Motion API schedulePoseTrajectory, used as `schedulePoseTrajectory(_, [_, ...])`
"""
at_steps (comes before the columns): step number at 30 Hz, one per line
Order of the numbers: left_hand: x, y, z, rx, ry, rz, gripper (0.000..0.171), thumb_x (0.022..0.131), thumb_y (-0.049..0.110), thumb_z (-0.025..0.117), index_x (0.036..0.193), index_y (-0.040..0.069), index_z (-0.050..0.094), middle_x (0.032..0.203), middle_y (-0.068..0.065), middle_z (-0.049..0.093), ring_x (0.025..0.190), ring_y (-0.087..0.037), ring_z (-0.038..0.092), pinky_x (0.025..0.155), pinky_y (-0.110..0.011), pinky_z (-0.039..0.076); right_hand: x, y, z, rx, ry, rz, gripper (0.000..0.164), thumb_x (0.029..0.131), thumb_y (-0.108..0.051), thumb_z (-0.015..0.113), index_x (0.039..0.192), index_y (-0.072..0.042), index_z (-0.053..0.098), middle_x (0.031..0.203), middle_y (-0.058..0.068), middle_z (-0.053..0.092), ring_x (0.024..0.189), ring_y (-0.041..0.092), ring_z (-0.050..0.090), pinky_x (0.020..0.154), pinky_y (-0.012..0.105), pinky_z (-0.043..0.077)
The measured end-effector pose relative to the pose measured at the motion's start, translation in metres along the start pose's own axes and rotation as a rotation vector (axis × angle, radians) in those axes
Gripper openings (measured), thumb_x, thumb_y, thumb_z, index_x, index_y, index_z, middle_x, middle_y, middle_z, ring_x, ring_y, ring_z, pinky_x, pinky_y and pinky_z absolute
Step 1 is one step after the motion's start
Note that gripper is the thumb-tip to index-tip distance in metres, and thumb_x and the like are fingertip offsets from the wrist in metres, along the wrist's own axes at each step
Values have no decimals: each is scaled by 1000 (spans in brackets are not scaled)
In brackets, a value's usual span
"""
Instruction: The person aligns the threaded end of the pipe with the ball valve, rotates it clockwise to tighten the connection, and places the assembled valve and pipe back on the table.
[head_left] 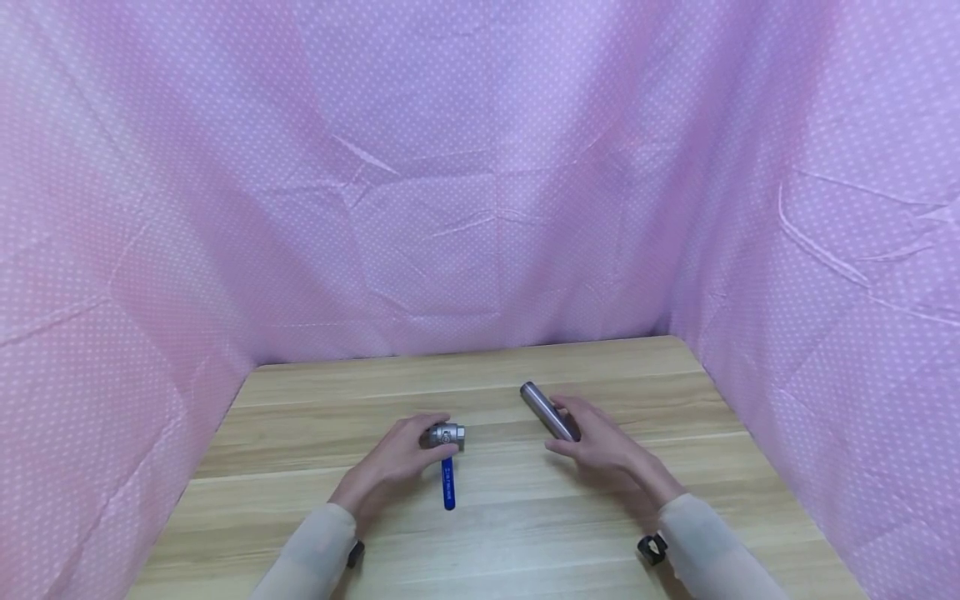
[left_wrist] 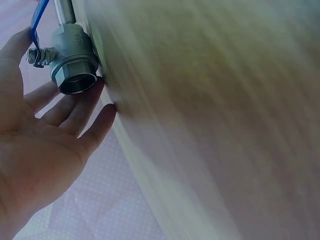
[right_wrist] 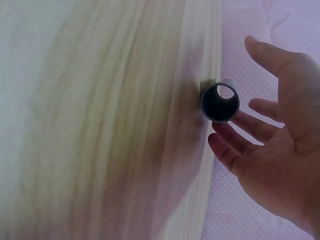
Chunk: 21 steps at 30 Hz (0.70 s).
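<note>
A steel ball valve [head_left: 447, 435] with a long blue lever handle [head_left: 448, 485] lies on the wooden table, the lever towards the person. My left hand [head_left: 411, 446] is around the valve's left side, with the fingers behind it and the thumb in front, close to the lever. In the left wrist view the fingers reach past the valve body [left_wrist: 75, 52], loosely extended. A hollow metal pipe [head_left: 549, 410] lies slantwise to the right. My right hand [head_left: 600, 437] is spread beside its near end; the right wrist view shows the thumb apart from the pipe [right_wrist: 220, 106] and fingertips close at its side.
The wooden table [head_left: 495, 542] has its far edge against a pink polka-dot curtain [head_left: 480, 208], which also hangs at both sides. Each wrist wears a black strap-like device, such as the right wrist's device [head_left: 652, 549].
</note>
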<state>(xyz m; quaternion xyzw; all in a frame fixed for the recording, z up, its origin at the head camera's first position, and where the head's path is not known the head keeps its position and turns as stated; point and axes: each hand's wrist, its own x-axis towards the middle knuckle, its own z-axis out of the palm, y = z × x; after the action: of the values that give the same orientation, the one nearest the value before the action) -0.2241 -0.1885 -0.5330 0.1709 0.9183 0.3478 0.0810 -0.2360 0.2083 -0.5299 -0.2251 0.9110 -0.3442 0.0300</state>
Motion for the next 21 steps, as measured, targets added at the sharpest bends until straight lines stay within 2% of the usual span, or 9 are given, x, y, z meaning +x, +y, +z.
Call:
schedulePoseTrajectory(5, [3,2,-1,-26,-12,-5,71,104,52,80,155,6,66,133,-10,78,104,-12,68,90,-30,61,1,4,3,8,-7,24,81,98,-37,90,163,-4,54,138,14,76,117,21,73,99,35,64])
schedulePoseTrajectory(9, [5,3,-1,-68,-12,2,68,102,47,83,151,3,68,127,-10,79,98,-13,68,82,-24,59,2,7,5,-3,-15,33,79,98,-35,90,162,-5,55,133,10,75,111,17,70,94,30,61])
schedulePoseTrajectory(14, [9,3,1,-123,-15,-21,60,101,45,85,146,7,73,115,-6,79,89,-14,68,70,-22,60,2,9,6,-36,-18,43,73,96,-34,91,157,-6,61,125,4,72,105,13,64,90,27,56])
schedulePoseTrajectory(21, [10,3,1,-163,-5,-38,56,98,46,89,139,10,77,106,-4,80,80,-15,68,60,-26,60,4,10,7,-54,-29,61,68,96,-31,91,152,-4,65,118,4,72,97,12,62,85,29,58])
